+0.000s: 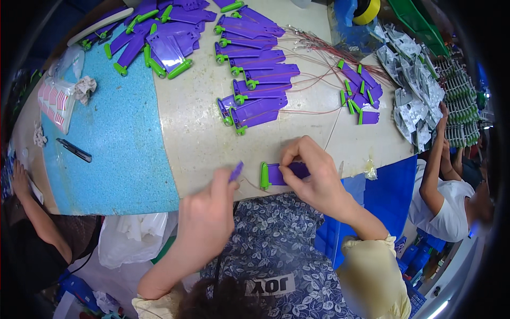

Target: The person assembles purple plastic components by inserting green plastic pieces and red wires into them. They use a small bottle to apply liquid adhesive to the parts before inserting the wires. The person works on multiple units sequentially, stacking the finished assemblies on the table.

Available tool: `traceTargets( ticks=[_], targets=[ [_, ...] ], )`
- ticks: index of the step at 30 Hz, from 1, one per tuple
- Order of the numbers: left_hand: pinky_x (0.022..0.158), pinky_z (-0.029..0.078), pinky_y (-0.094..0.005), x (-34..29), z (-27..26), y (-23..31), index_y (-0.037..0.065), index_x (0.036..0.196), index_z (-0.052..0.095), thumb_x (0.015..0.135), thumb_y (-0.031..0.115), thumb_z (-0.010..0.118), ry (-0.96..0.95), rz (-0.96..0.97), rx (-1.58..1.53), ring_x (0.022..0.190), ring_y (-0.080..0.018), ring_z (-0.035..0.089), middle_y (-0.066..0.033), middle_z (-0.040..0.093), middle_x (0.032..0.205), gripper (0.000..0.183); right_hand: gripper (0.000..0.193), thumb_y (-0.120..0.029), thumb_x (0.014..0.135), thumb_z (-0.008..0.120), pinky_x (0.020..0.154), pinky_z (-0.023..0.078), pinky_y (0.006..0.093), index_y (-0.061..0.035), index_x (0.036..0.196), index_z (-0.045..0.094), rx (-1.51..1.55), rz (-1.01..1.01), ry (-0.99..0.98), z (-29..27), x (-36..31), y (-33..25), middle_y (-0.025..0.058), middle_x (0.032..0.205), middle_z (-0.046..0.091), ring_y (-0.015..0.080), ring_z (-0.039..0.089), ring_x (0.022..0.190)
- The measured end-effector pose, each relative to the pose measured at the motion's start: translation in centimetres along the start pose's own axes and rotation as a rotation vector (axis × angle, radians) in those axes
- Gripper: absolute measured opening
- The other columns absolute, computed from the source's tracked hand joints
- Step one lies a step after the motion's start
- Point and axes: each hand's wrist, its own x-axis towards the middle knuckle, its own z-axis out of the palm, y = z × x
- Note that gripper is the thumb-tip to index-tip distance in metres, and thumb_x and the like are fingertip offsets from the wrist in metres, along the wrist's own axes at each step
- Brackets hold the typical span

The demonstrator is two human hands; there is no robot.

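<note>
The left hand (208,206) is pinching a purple bit (237,171), apart from the right hand (317,178), whose hold over 1 part (265,176) is looking unclear, while wired parts (261,110) are seemingly finished, the pile (169,44) waiting.

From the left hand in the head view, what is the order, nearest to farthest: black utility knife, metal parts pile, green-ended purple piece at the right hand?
1. Green-ended purple piece: rightward, at the right hand.
2. Black utility knife: left, on the blue mat.
3. Metal parts pile: far right.

black cutter (74,150) on blue mat (127,165) | crumpled white tissue (85,89) | yellow ring (373,10), upper right
</note>
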Motion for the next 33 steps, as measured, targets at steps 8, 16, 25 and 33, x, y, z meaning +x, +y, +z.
traceTargets(
  ticks=[8,16,25,33],
  targets=[
    [0.054,0.049,-0.0416,0.9,0.1,-0.1,0.0,0.109,0.058,0.1,0.004,0.056,0.079,-0.013,-0.129,0.062,-0.0328,0.068,-0.0165,0.071,0.082,0.01,0.031,0.0,0.077,0.077,0.084,0.05,0.0381,0.001,0.1,0.057,-0.133,0.065,-0.076,-0.5,-0.8,-1.3,0.0126,0.098,0.061,0.0296,0.062,0.091],
    [0.05,0.049,-0.041,3.1,2.4,2.1,0.003,0.107,0.065,0.093,0.013,0.071,0.141,0.33,-0.32,0.054,-0.031,0.066,-0.013,0.065,0.067,0.019,0.033,-0.002,0.079,0.084,0.084,0.05,0.0282,-0.0021,0.098,0.057,0.594,0.329,0.106,-0.7,-1.4,-1.6,0.0023,0.09,0.065,0.0103,0.061,0.085],
    [0.052,0.051,-0.0389,3.4,2.3,1.7,0.003,0.113,0.065,0.092,0.013,0.071,-0.003,0.182,-0.465,0.054,-0.0276,0.067,-0.0109,0.065,0.064,0.024,0.017,-0.004,0.082,0.079,0.068,0.052,0.0324,0.0001,0.096,0.07,0.111,0.343,0.051,-4.5,-2.0,-1.5,0.0091,0.09,0.071,0.0163,0.065,0.072],
    [0.048,0.048,-0.0254,4.8,1.4,2.9,0.0,0.12,0.066,0.102,0.022,0.062,-0.351,-0.086,-0.867,0.055,-0.0126,0.067,-0.0114,0.076,0.086,0.029,0.016,0.0,0.078,0.079,0.051,0.037,0.0321,-0.0009,0.093,0.074,-0.157,0.083,0.368,-6.6,-1.6,-2.4,0.0067,0.072,0.055,0.0158,0.049,0.058]
  ],
)
